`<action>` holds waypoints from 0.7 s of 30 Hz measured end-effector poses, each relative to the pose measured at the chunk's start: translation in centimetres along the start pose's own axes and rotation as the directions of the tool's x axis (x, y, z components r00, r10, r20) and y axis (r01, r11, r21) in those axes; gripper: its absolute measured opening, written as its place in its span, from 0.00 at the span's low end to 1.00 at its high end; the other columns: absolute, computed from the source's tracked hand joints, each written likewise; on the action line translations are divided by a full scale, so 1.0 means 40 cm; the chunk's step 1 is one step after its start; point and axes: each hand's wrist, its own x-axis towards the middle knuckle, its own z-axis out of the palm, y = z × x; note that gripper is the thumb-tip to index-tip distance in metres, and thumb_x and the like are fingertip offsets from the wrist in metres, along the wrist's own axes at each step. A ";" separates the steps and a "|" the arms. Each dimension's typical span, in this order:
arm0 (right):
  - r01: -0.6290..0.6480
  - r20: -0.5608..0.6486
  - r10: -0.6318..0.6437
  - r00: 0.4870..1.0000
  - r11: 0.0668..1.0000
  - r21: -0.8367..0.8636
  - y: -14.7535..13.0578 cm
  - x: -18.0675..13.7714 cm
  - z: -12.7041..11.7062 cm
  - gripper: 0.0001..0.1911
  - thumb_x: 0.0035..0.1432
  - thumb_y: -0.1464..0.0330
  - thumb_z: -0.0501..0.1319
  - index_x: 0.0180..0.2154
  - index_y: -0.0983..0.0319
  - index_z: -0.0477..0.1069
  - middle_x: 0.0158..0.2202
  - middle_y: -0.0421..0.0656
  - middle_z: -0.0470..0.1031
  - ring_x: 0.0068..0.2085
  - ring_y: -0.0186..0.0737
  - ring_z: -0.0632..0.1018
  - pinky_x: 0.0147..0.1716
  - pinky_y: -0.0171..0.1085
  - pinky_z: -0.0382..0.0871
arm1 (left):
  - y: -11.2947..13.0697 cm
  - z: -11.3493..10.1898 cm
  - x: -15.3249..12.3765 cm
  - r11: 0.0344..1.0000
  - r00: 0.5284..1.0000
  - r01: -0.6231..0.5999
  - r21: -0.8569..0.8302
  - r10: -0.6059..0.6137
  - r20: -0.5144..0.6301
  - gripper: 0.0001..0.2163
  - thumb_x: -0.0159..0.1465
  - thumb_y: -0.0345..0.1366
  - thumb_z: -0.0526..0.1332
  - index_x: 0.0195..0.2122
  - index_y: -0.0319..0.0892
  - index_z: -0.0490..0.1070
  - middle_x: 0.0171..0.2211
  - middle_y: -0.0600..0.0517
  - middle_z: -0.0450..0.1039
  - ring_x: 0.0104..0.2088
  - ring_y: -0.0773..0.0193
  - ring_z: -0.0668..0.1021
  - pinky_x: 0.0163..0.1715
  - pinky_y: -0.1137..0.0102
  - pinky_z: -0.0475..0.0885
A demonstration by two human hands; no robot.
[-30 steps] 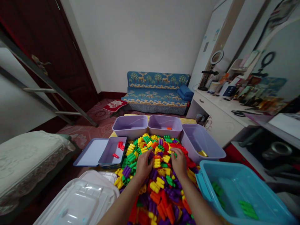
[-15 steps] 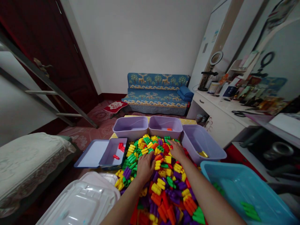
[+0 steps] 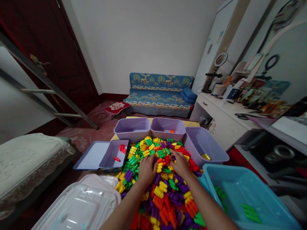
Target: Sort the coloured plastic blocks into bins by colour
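A big heap of plastic toy building pieces (image 3: 165, 191) in red, orange, yellow, green and purple spreads before me. My left hand (image 3: 146, 171) rests on the heap's left middle, palm down, fingers stretched out over green and yellow pieces. To its right, my right hand (image 3: 179, 164) reaches into the heap with its fingers apart, touching pieces near a green one (image 3: 161, 153). Some fingertips are lost among the pieces. I see nothing clearly held in either hand.
Lilac bins (image 3: 132, 124) stand behind the heap, one with an orange piece (image 3: 172, 131). A lilac bin (image 3: 216, 153) at right holds yellow pieces. The blue tub (image 3: 261, 179) has green pieces; the left box (image 3: 110, 159) has red ones. Clear lids (image 3: 81, 204) lie front left.
My right hand has drawn back toward me, closer to my left hand. My left hand stays almost in place. The view has shifted slightly.
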 end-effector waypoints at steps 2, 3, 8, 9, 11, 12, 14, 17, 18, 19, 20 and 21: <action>-0.005 -0.001 0.005 1.000 0.995 0.103 -0.008 -0.017 0.002 0.30 0.44 0.77 0.58 0.52 0.59 0.73 0.44 0.45 0.78 0.47 0.43 0.76 0.51 0.42 0.68 | 0.001 -0.003 -0.001 1.000 1.000 -0.001 -0.010 0.001 0.005 0.20 0.67 0.39 0.52 0.59 0.40 0.66 0.49 0.43 0.76 0.51 0.50 0.74 0.53 0.56 0.65; -0.008 0.000 0.008 1.000 0.986 0.164 -0.010 -0.024 0.003 0.30 0.44 0.77 0.57 0.52 0.59 0.73 0.45 0.45 0.78 0.47 0.42 0.77 0.51 0.41 0.69 | 0.002 -0.005 -0.002 1.000 1.000 -0.004 -0.014 0.004 0.008 0.20 0.67 0.39 0.52 0.58 0.40 0.66 0.49 0.43 0.76 0.51 0.50 0.74 0.53 0.56 0.65; -0.036 0.016 0.033 0.999 0.949 0.312 0.016 -0.028 -0.013 0.21 0.50 0.73 0.53 0.45 0.60 0.74 0.37 0.41 0.80 0.41 0.40 0.80 0.45 0.39 0.72 | 0.003 -0.008 -0.004 1.000 1.000 -0.014 -0.016 0.014 0.024 0.19 0.66 0.36 0.53 0.57 0.40 0.67 0.48 0.44 0.76 0.51 0.51 0.73 0.54 0.56 0.64; -0.046 -0.016 0.052 0.999 0.966 0.254 0.027 -0.018 -0.021 0.19 0.52 0.73 0.52 0.43 0.60 0.74 0.37 0.42 0.80 0.40 0.40 0.80 0.44 0.38 0.73 | 0.003 -0.007 -0.004 1.000 1.000 -0.011 -0.016 0.012 0.023 0.20 0.65 0.35 0.53 0.58 0.40 0.67 0.48 0.45 0.76 0.51 0.51 0.73 0.53 0.56 0.64; -0.075 -0.104 0.084 0.991 0.993 0.088 0.051 0.009 -0.039 0.17 0.55 0.73 0.51 0.42 0.61 0.75 0.40 0.45 0.80 0.43 0.41 0.80 0.46 0.40 0.72 | 0.003 -0.006 -0.004 1.000 1.000 -0.005 -0.015 0.005 0.020 0.20 0.64 0.35 0.54 0.58 0.41 0.67 0.48 0.45 0.76 0.50 0.51 0.73 0.53 0.56 0.64; -0.093 -0.140 0.094 0.986 0.996 0.009 0.063 0.025 -0.046 0.18 0.55 0.74 0.50 0.42 0.62 0.75 0.43 0.47 0.80 0.46 0.43 0.79 0.49 0.41 0.71 | 0.002 -0.005 -0.004 1.000 1.000 -0.002 -0.013 0.002 0.020 0.20 0.64 0.35 0.54 0.57 0.41 0.67 0.48 0.45 0.77 0.50 0.51 0.73 0.53 0.56 0.64; -0.129 -0.174 0.112 0.978 0.988 -0.085 0.082 0.057 -0.055 0.22 0.53 0.77 0.51 0.47 0.64 0.74 0.48 0.51 0.78 0.52 0.47 0.76 0.54 0.45 0.68 | 0.001 -0.004 -0.003 1.000 1.000 -0.001 -0.012 0.001 0.023 0.20 0.64 0.35 0.54 0.57 0.42 0.67 0.48 0.46 0.77 0.50 0.51 0.73 0.53 0.56 0.64; -0.153 -0.145 0.129 0.981 0.975 -0.163 0.095 0.094 -0.050 0.29 0.49 0.81 0.52 0.53 0.65 0.71 0.53 0.53 0.75 0.57 0.47 0.73 0.58 0.44 0.64 | 0.000 -0.003 -0.002 1.000 1.000 -0.006 -0.019 0.007 0.030 0.20 0.64 0.35 0.54 0.57 0.41 0.67 0.47 0.45 0.77 0.50 0.51 0.73 0.53 0.56 0.64; -0.157 -0.125 0.135 0.983 0.969 -0.191 0.095 0.102 -0.045 0.30 0.48 0.82 0.52 0.54 0.65 0.70 0.54 0.53 0.74 0.57 0.47 0.73 0.57 0.43 0.63 | -0.001 -0.003 -0.002 1.000 1.000 -0.008 -0.021 0.008 0.028 0.20 0.64 0.35 0.54 0.57 0.41 0.67 0.47 0.45 0.77 0.50 0.51 0.73 0.53 0.56 0.64; -0.162 -0.104 0.143 0.984 0.962 -0.218 0.095 0.108 -0.039 0.31 0.48 0.82 0.53 0.55 0.65 0.70 0.54 0.53 0.75 0.56 0.47 0.73 0.57 0.42 0.64 | -0.001 -0.002 -0.003 1.000 1.000 -0.009 -0.023 0.010 0.025 0.20 0.64 0.35 0.54 0.57 0.41 0.67 0.47 0.45 0.77 0.50 0.51 0.73 0.53 0.56 0.64; -0.170 -0.084 0.154 0.984 0.955 -0.244 0.093 0.112 -0.033 0.31 0.49 0.82 0.53 0.55 0.65 0.70 0.53 0.54 0.75 0.55 0.48 0.75 0.55 0.42 0.65 | -0.002 -0.002 -0.003 1.000 1.000 -0.011 -0.026 0.012 0.021 0.20 0.64 0.35 0.54 0.57 0.41 0.67 0.47 0.45 0.77 0.50 0.52 0.73 0.53 0.56 0.64; -0.179 -0.067 0.167 0.984 0.947 -0.268 0.091 0.115 -0.029 0.31 0.49 0.82 0.54 0.56 0.65 0.69 0.52 0.55 0.75 0.53 0.50 0.76 0.53 0.43 0.66 | -0.002 -0.002 -0.003 1.000 1.000 -0.013 -0.028 0.013 0.017 0.20 0.64 0.35 0.54 0.57 0.42 0.67 0.47 0.45 0.76 0.50 0.52 0.73 0.53 0.56 0.64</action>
